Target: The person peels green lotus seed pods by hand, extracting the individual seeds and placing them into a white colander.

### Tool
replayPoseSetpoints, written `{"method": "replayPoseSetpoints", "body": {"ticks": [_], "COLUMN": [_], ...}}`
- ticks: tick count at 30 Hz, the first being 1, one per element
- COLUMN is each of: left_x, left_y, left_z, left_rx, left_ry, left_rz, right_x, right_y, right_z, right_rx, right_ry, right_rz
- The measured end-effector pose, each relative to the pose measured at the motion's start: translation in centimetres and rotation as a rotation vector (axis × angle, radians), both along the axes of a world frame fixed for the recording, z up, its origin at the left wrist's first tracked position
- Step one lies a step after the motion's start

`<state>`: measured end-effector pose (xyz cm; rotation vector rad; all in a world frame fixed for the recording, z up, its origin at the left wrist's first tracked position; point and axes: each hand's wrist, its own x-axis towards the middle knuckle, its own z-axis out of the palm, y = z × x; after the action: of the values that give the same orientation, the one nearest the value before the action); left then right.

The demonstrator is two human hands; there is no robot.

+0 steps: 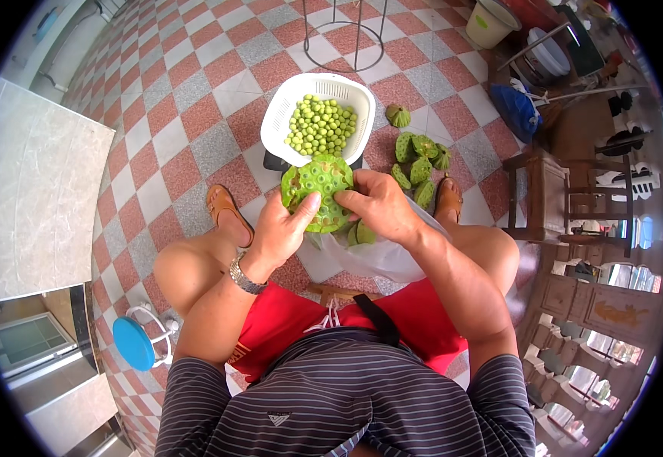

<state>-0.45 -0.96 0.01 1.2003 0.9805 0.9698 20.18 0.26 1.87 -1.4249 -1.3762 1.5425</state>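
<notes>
Between my two hands is a green lotus seed pod (322,183), its flat face with seeds in their holes turned up toward me. My left hand (285,225) grips the pod's left and lower edge, the thumb lying on its face. On the right edge, my right hand (381,204) is closed, thumb and fingers pressed against the pod. Just beyond, a white plastic basket (274,122) holds many loose green lotus seeds (322,126). Below my right hand, a translucent plastic bag (377,259) has more green pods in it.
Several emptied-looking pods (421,169) lie on the checkered tile floor (186,145) right of the basket. A round metal stand (344,67) is beyond it. A wooden chair (541,198) stands at right, a blue-topped stool (134,344) at left, and a cream bucket (491,24) at far right.
</notes>
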Motion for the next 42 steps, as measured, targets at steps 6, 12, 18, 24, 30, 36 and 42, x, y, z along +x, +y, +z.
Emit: {"method": "replayPoseSetpoints", "body": {"ticks": [6,12,18,24,30,36,42], "left_x": [0.5,0.7,0.9,0.5,0.3,-0.8,-0.3], "left_y": [0.0,-0.6,-0.3,-0.1,0.0,0.5,0.3], "left_z": [0.0,-0.3,1.1,1.1,0.9,0.7,1.7], "left_rx": [0.011,-0.06,-0.214,-0.291,-0.085,-0.114,-0.103], "left_ry": [-0.025,-0.048,-0.31,-0.396,-0.166,0.018,-0.014], "left_rz": [-0.011,-0.027,-0.01,0.046,0.027,-0.095,-0.1], "right_x": [-0.9,-1.5,-0.6,0.1,0.5,0.9,0.9], "right_y": [-0.5,-0.6,0.0,-0.1,0.0,0.2,-0.1], "right_z": [-0.9,-0.3,-0.4,1.0,0.4,0.4,0.4], "right_rx": [0.001,-0.004,-0.149,-0.151,-0.109,-0.184,-0.119], "right_ry": [0.183,0.243,0.384,0.423,0.286,0.259,0.269], "right_rz": [-0.126,-0.223,-0.228,-0.09,0.014,0.064,0.049]}}
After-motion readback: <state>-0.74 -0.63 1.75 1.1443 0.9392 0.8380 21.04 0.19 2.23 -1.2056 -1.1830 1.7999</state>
